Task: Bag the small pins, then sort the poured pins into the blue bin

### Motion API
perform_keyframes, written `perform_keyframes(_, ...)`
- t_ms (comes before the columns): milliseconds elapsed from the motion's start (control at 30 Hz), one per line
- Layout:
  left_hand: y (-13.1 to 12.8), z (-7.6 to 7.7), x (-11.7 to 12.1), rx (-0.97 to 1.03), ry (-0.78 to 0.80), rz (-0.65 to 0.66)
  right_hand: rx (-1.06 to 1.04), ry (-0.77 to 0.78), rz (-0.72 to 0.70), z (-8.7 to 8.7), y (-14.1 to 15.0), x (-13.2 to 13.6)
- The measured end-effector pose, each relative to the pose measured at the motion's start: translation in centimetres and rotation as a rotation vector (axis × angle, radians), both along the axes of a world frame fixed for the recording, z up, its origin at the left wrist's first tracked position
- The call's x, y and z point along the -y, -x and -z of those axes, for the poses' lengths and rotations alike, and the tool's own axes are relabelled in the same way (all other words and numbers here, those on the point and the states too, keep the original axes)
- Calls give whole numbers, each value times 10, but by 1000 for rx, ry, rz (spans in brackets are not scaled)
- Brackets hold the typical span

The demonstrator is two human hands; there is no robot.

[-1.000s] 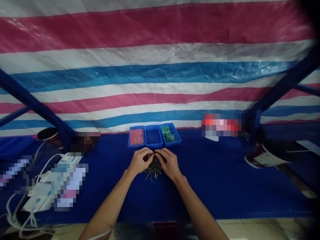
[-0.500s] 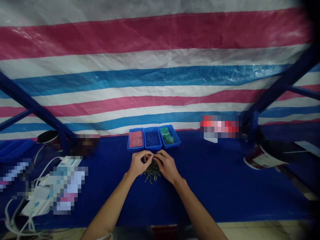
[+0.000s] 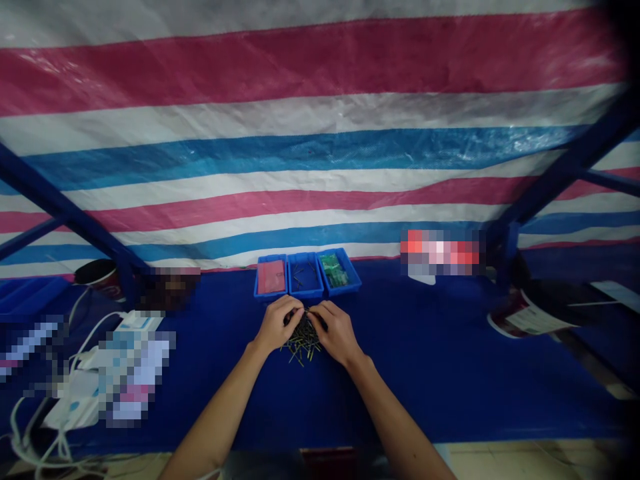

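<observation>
A pile of thin, dark and brass-coloured, screw-like pieces (image 3: 301,343) lies on the blue table between my hands. My left hand (image 3: 276,325) is closed in a pinch at the far left of the pile, thumb against fingertips. Opposite it, my right hand (image 3: 336,331) is also closed, its fingertips close to those of the left. What the fingers hold is too small to make out. Just beyond stand three blue trays: the left tray (image 3: 256,295) has pink packets, the middle tray (image 3: 306,294) a few thin dark pieces, the right tray (image 3: 345,290) green packets.
A white power strip (image 3: 83,400) with cables lies at the left on the blue table (image 3: 440,373). A dark red and white tub (image 3: 530,317) stands at the right, another tub (image 3: 100,277) at the back left. Blue frame bars and a striped sheet (image 3: 320,153) bound the back.
The fingertips of both hands have drawn slightly apart, with my left thumb shifting a little. Both hands remain above the pile, and the trays are in the same place.
</observation>
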State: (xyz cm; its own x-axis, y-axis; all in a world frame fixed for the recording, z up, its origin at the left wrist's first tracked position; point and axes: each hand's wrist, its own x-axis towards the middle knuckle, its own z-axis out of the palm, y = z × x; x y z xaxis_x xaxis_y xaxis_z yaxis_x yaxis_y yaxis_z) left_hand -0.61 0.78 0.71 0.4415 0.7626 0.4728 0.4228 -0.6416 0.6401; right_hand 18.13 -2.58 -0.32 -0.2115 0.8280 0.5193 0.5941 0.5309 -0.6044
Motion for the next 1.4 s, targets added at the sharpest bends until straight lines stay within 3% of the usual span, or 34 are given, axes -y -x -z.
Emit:
perform_keyframes(633, -8, 2, 6, -23, -4, 21, -67, 138, -64, 1, 3, 3)
perform_keyframes(833, -8, 1, 6, -9, -1, 28, -28, 115, -19, 2, 1, 3)
perform_keyframes(1067, -3, 3, 5, -10, 42, -16, -39, 78, -76, -8, 0, 5)
perform_keyframes(1400, -5, 5, 3, -40, 29, -13, -5, 48, -4, -7, -1, 3)
